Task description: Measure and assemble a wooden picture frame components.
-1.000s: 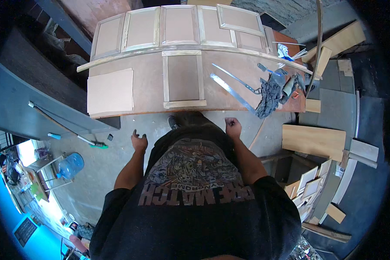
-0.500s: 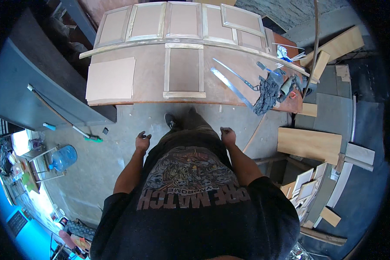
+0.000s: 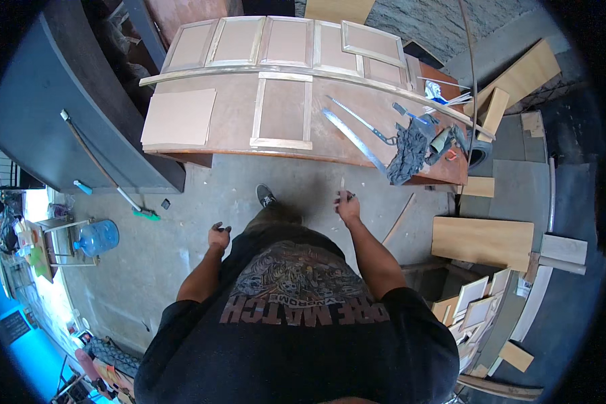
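Even, soft daylight; no glare and only faint shadows under the counter (image 3: pixel 303 156). Bright overexposure at the far left edge. Strong fisheye bending toward a black rim. Focus sharp centrally.

Thin pale stick (image 3: pixel 342 184), upright in right hand (image 3: pixel 347 206)

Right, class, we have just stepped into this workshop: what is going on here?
A person stands on a concrete floor before a wooden workbench. The right hand pinches a small thin pale piece, too small to identify; the left hand hangs loosely curled and appears empty. On the bench lie a framed wooden panel, a flat board, two long metal blades and a dark rag.
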Demonstrator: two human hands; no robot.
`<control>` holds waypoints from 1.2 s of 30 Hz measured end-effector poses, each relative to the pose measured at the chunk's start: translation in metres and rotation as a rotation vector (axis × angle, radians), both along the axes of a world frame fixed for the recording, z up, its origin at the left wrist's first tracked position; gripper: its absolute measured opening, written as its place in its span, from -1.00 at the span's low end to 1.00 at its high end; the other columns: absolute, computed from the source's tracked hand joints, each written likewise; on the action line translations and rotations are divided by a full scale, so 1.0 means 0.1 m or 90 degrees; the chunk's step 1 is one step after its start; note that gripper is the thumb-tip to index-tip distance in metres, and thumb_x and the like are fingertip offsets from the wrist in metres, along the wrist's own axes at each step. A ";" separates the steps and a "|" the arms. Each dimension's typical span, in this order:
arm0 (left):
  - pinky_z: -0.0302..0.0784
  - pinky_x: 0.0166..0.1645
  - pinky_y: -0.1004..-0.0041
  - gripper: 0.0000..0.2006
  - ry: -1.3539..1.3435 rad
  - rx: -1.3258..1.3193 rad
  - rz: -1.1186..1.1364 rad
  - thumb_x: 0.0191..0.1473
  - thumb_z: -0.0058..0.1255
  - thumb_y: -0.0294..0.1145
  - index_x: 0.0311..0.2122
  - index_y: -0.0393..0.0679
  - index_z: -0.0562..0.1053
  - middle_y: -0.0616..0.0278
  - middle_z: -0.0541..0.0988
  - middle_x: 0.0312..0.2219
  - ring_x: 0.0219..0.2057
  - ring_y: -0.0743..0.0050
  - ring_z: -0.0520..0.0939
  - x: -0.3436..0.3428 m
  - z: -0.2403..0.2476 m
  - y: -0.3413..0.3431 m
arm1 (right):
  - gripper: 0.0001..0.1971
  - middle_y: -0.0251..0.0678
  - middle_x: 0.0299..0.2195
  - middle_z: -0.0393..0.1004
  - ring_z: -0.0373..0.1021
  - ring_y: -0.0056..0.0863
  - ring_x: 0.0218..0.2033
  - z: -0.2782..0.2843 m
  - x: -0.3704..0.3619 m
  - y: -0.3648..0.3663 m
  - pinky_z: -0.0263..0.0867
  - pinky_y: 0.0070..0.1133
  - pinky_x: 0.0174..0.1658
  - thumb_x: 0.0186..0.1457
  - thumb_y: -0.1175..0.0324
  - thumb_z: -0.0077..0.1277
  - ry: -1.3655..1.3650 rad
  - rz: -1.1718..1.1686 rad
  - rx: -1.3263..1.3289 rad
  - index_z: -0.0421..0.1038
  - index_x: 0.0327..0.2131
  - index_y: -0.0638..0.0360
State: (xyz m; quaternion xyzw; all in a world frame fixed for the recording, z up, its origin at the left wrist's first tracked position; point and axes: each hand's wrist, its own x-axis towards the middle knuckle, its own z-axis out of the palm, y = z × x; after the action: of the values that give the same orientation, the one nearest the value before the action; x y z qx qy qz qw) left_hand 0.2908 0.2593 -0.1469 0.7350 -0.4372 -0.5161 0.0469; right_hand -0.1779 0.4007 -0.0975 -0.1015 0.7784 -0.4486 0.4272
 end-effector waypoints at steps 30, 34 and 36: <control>0.54 0.15 0.16 -0.40 0.011 -0.546 -0.552 -0.02 0.29 -0.47 0.20 0.03 0.45 0.00 0.51 -0.02 -0.01 -0.08 0.59 -2.15 1.45 -2.03 | -0.48 -0.25 -0.39 0.57 0.49 -0.48 -0.50 -0.15 -0.32 0.88 0.37 -0.54 -0.44 0.40 -0.10 -0.09 -0.021 -0.149 0.008 0.52 -0.07 0.24; 0.56 0.11 0.18 -0.42 0.014 -0.535 -0.601 -0.04 0.31 -0.46 0.16 0.00 0.48 0.07 0.52 -0.06 -0.04 -0.04 0.60 -2.17 1.38 -2.18 | -0.47 -0.22 -0.44 0.54 0.46 -0.43 -0.48 -0.16 -0.29 0.91 0.41 -0.45 -0.36 0.38 -0.08 -0.01 -0.023 -0.175 0.051 0.53 -0.14 0.34; 0.58 0.07 0.20 -0.46 0.066 -0.496 -0.625 -0.06 0.34 -0.45 0.10 -0.03 0.53 0.14 0.53 -0.09 -0.07 0.03 0.61 -2.14 1.36 -2.21 | -0.46 -0.21 -0.44 0.55 0.46 -0.43 -0.50 -0.19 -0.22 0.99 0.41 -0.43 -0.36 0.37 -0.10 0.00 -0.063 -0.215 0.068 0.53 -0.16 0.33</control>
State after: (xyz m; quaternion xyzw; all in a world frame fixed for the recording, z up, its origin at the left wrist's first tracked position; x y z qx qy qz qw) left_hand 0.0767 0.0385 -0.0105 0.3517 -0.8770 -0.3148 0.0899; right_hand -0.2004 0.4993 -0.1162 0.0760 0.7853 -0.4762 0.3881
